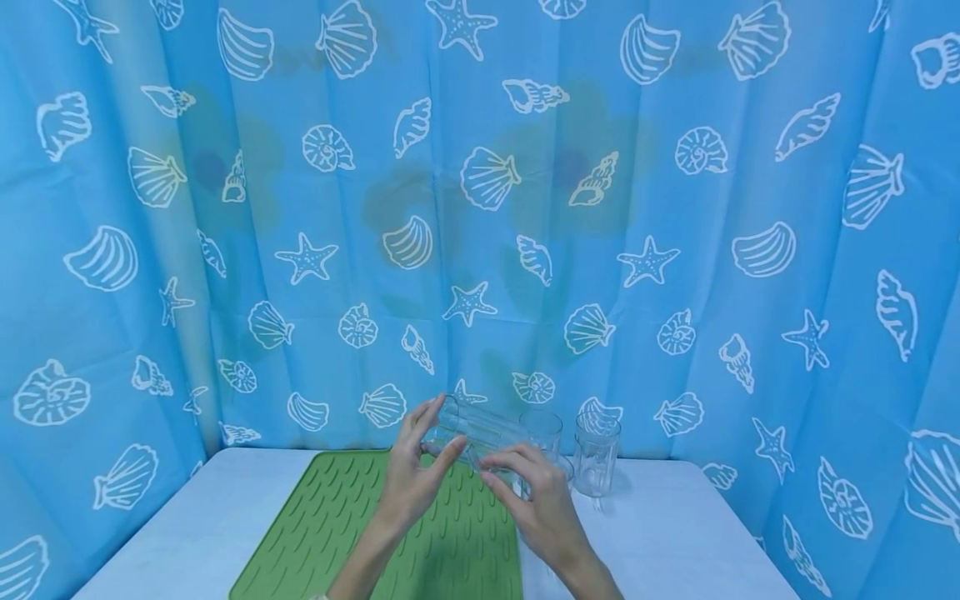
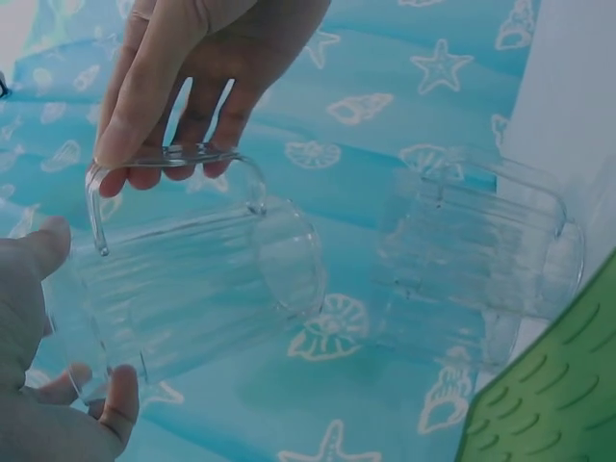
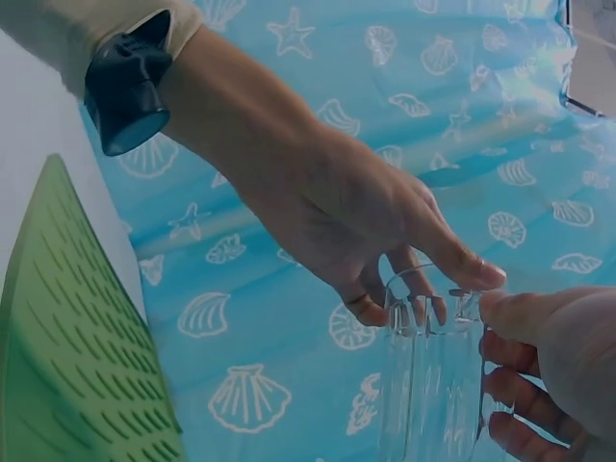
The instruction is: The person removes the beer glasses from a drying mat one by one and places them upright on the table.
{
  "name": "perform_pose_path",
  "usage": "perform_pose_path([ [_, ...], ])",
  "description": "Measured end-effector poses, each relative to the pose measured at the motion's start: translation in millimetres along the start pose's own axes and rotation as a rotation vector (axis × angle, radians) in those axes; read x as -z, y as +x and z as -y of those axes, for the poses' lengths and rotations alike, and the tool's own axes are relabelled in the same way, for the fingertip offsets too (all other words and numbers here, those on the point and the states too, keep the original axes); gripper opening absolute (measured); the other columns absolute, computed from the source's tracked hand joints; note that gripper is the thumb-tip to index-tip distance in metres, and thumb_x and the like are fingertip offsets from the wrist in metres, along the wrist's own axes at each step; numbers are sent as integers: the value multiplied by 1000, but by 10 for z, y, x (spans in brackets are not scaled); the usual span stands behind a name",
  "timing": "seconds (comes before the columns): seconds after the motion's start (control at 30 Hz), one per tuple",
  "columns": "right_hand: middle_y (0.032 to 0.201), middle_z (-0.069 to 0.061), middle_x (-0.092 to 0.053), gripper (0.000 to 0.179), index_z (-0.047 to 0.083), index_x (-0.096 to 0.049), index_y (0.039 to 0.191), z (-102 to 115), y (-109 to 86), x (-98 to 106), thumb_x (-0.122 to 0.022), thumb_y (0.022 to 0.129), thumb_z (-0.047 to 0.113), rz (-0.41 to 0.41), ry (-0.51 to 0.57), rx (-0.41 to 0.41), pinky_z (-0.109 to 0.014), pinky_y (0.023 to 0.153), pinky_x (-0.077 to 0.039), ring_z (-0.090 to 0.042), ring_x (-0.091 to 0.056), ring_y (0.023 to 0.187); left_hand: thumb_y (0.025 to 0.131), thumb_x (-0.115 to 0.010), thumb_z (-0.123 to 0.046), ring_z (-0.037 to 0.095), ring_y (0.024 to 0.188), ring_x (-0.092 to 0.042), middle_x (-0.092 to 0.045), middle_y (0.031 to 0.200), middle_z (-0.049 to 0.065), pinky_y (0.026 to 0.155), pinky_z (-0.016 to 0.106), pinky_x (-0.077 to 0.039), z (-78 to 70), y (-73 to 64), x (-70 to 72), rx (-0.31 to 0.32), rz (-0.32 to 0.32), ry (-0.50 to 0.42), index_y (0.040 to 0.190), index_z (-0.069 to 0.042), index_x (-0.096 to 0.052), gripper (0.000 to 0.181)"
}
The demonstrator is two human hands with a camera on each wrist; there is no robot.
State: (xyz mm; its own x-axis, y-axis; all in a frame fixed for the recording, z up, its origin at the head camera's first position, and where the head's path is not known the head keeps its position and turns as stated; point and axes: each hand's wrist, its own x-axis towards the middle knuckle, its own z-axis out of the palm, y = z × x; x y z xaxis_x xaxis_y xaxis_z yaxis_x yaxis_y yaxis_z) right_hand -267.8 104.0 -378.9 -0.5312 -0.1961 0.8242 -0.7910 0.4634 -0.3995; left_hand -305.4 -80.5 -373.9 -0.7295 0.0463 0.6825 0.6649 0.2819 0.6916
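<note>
A clear glass mug (image 1: 486,429) lies tilted on its side in the air between my two hands, above the far part of the green mat. My left hand (image 1: 415,473) grips one end of it, thumb and fingers spread around the edge. With thumb and fingertips, my right hand (image 1: 542,495) pinches the mug's handle (image 2: 197,154), which faces up in the left wrist view. The right wrist view shows the left hand (image 3: 356,212) at the mug's end and the right hand (image 3: 568,375) beside the handle.
Other clear glass mugs (image 1: 597,457) stand at the back right of the white table (image 1: 645,542). A green ridged mat (image 1: 300,533) covers the table's left and middle. Behind hangs a blue curtain (image 1: 480,325) printed with white shells and starfish.
</note>
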Motion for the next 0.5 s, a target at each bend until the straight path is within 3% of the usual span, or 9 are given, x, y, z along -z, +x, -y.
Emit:
perform_pose_path([
  [0.2,96,6,-71,15,18,-74,102,13,5,-5,-71,90,10,-21,91,21,-30,79,-68,-12,-67,91,92,-71,-26,27,113,-57,-38,155,10,78,18,-61,-16,1,6,-24,-4,6,150,-30,-41,66],
  [0.4,93,-2,-72,13,10,-74,99,68,20,14,-71,88,4,-12,129,-19,-24,73,-67,-16,-67,87,90,-73,-26,28,119,-56,-40,154,6,86,22,-65,4,14,22,-1,7,-34,151,-30,-39,70],
  [0.5,95,1,-72,12,12,-74,100,65,20,33,-70,90,8,-5,147,-51,-23,75,-66,-12,-67,89,89,-74,-24,27,119,-58,-42,153,6,90,25,-66,13,17,41,17,17,-81,152,-31,-36,73],
])
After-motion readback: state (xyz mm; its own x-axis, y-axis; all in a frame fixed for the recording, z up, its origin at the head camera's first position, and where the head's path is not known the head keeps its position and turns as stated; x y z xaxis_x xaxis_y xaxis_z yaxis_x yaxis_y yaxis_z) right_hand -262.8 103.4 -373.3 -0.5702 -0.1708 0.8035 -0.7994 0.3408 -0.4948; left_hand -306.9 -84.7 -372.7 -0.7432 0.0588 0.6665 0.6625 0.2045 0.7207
